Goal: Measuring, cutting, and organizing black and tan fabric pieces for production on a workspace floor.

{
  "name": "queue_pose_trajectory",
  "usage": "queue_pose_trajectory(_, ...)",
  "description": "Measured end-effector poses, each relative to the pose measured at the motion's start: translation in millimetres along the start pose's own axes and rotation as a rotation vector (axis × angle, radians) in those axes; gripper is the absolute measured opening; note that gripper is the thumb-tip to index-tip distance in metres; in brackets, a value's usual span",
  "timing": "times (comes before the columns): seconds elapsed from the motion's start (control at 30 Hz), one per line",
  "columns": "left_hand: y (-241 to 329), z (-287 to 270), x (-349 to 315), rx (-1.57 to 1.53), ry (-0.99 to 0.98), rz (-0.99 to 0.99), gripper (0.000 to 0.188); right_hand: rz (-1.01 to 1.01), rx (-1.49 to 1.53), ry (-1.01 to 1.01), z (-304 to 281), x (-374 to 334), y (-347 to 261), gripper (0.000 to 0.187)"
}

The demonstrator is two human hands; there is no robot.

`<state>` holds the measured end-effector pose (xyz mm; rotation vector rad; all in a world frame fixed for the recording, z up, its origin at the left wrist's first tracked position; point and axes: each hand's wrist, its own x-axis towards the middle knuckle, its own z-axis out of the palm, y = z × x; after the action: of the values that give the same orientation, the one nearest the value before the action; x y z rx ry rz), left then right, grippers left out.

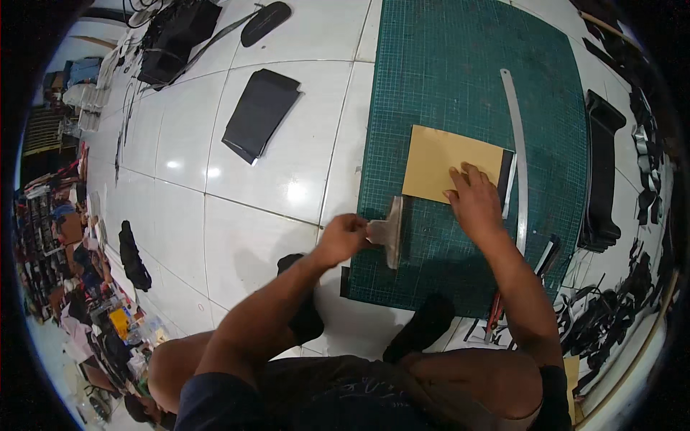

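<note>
My left hand (341, 239) is closed around the short handle of a wide, T-shaped metal scraper (393, 233), its broad edge over the green cutting mat (453, 72). My right hand (476, 201) lies with fingers spread on a tan rectangular board (435, 161), pressing near its right side. From beneath the board's right edge shows a black sheet (507, 161) with a white border; the rest of it is hidden. A long steel ruler (517, 144) lies on the mat just right of the board.
On the white tiled floor lie a folded black piece (262, 115), a black oval piece (266, 23) and a black bag (180, 39). Stacked black pieces (601, 172) sit right of the mat. A red-handled tool (494, 316) and black scraps (611, 309) are at the lower right.
</note>
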<state>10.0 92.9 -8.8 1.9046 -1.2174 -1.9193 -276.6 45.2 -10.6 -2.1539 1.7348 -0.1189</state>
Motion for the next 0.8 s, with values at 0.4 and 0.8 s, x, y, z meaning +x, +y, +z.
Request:
queue_pose_trajectory(0.4, 9.1, 35.7, 35.4, -0.042, 0.259, 0.006, 0.032, -0.061, -0.016, 0.069, -1.5, 1.3, -5.6, 0.040)
queue_pose_trajectory(0.8, 55.3, 2.2, 85.5, 0.042, 0.117, 0.090, 0.035, -0.055, -0.013, 0.045, -3.2, 2.4, -1.5, 0.040)
